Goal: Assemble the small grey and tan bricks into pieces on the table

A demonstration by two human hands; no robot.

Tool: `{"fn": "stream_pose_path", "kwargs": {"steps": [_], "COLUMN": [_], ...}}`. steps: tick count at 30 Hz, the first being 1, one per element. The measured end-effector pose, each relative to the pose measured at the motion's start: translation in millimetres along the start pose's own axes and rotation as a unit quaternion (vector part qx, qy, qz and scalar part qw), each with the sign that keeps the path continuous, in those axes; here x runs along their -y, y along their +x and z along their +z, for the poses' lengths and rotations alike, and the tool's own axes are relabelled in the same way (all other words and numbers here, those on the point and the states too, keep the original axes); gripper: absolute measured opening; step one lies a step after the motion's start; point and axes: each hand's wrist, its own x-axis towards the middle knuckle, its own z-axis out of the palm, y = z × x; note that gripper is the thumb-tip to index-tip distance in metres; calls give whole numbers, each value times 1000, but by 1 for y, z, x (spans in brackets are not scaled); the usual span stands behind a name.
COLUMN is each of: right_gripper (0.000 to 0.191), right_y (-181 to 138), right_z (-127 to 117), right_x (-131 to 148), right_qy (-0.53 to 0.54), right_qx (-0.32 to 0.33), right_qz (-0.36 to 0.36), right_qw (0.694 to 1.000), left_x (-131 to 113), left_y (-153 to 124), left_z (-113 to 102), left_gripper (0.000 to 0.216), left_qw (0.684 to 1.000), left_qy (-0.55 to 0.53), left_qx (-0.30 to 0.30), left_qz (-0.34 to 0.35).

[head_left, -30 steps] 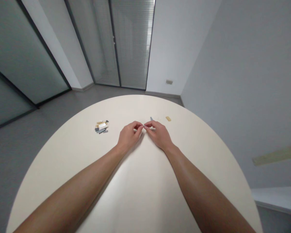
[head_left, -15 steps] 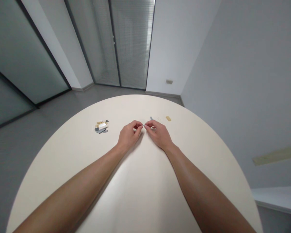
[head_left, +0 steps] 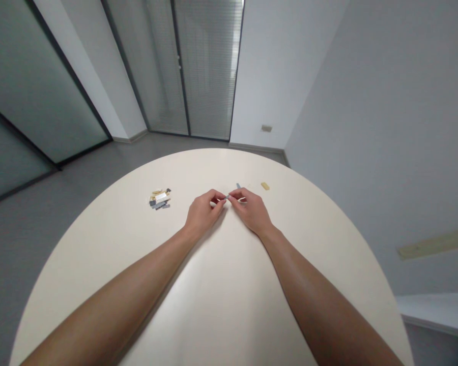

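- Far left: a grey floor (head_left: 57, 239) runs up to dark-framed frosted glass panels (head_left: 38, 66), and beyond them stands a glass door with slatted blinds (head_left: 209, 66).
- On the left of the round cream tabletop (head_left: 217, 165) lies a small heap of tan, white and dark grey plastic building bricks (head_left: 160, 199), well apart from the hands and just to the far left of the left hand. It sits as it did half a second ago.
- The left hand (head_left: 204, 213) is curled, with its fingertips pressed towards the right hand's and pinching a tiny grey plastic brick (head_left: 227, 196).
- That brick sits between the two hands, held at its ends by both sets of fingertips. It shows more clearly now than in the earlier view, and the hands have closed in slightly around it.
- The right hand (head_left: 252, 211) is curled in the same way, pinching the same brick. A pale sliver shows beneath its fingers, too small to identify.
- Just beyond the right hand, a slim grey brick (head_left: 238, 186) lies on the tabletop, not touching the hand.
- Further right, a flat tan tile (head_left: 265, 186) lies alone, unmoved.
- Far right: a pale grey wall (head_left: 366, 127) carries a small beige wall plate (head_left: 266, 128).
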Motion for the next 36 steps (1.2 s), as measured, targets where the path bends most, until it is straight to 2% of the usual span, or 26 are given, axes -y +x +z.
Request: {"fn": "stream_pose_path", "kwargs": {"steps": [13, 29, 36], "right_gripper": [11, 10, 15], "right_y": [0, 0, 0], "right_z": [-1, -1, -1], "right_x": [2, 4, 6], "right_qy": [27, 36, 30], "right_qx": [5, 14, 39], "right_qz": [30, 26, 34], "right_qw": [999, 999, 998], "left_x": [0, 0, -1], "left_y": [0, 0, 0], "left_z": [0, 2, 1], "left_gripper": [12, 14, 14], "left_qw": [1000, 1000, 1000], "left_qy": [10, -1, 5], "left_qx": [1, -7, -4], "left_qz": [-6, 3, -5]}}
